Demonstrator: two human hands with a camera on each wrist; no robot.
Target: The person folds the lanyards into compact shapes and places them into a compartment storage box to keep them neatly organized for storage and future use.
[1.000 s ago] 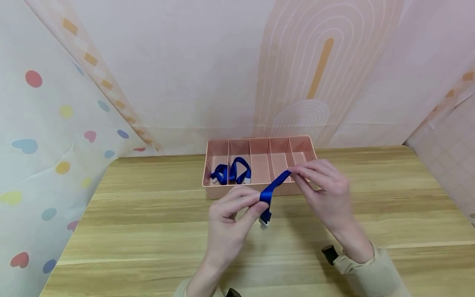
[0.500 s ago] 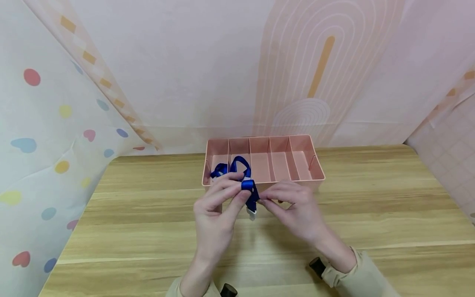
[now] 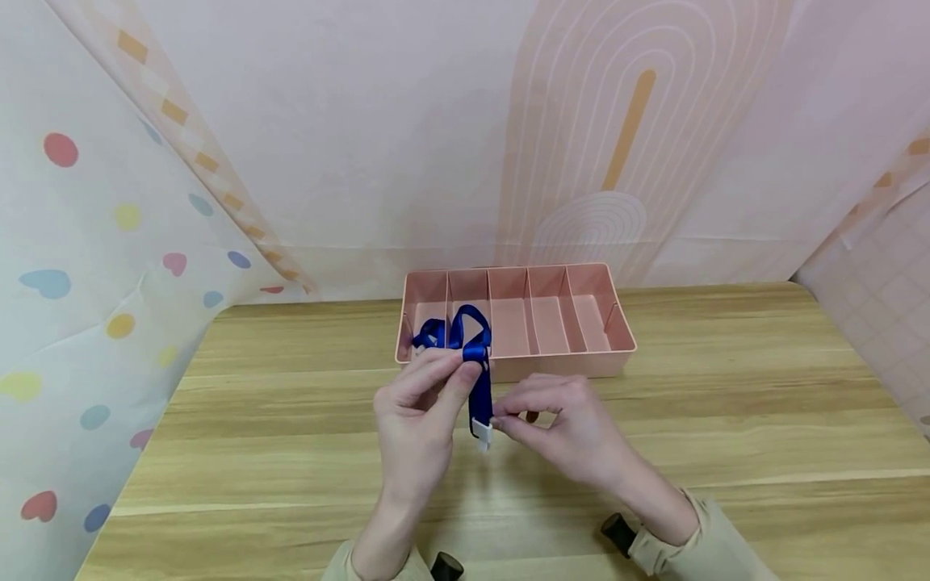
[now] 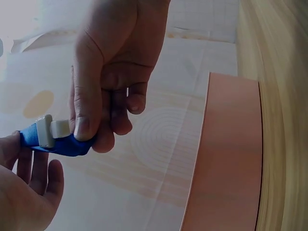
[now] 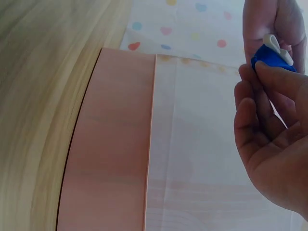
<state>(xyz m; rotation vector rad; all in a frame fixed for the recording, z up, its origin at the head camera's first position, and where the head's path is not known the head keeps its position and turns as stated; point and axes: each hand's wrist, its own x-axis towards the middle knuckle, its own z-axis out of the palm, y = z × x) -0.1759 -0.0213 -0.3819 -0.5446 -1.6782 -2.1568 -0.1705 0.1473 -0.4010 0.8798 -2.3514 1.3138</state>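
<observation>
A folded blue ribbon lanyard (image 3: 479, 395) with a white plastic clip (image 3: 482, 433) hangs between both hands, just in front of the pink tray (image 3: 574, 367). My left hand (image 3: 417, 428) pinches the lanyard's upper fold between thumb and fingers. Lower down, my right hand (image 3: 574, 428) pinches the ribbon right beside the clip, thumb against fingertips. The left wrist view shows the ribbon stretched between the two hands, the white clip (image 4: 45, 131) standing out from it. Two more blue lanyards lie in the tray: a coiled one (image 3: 432, 331) in the leftmost compartment, a looped one (image 3: 472, 319) beside it.
The pink tray has several compartments side by side and stands near the back of the wooden table (image 3: 291, 452). A patterned cloth backdrop (image 3: 363, 161) rises behind it. Dark round pieces (image 3: 617, 532) sit at both wrists by the sleeves.
My right hand has come left and down from the ribbon's stretched end to beside the clip. My left hand has shifted slightly left and up; the ribbon now hangs folded and nearly upright.
</observation>
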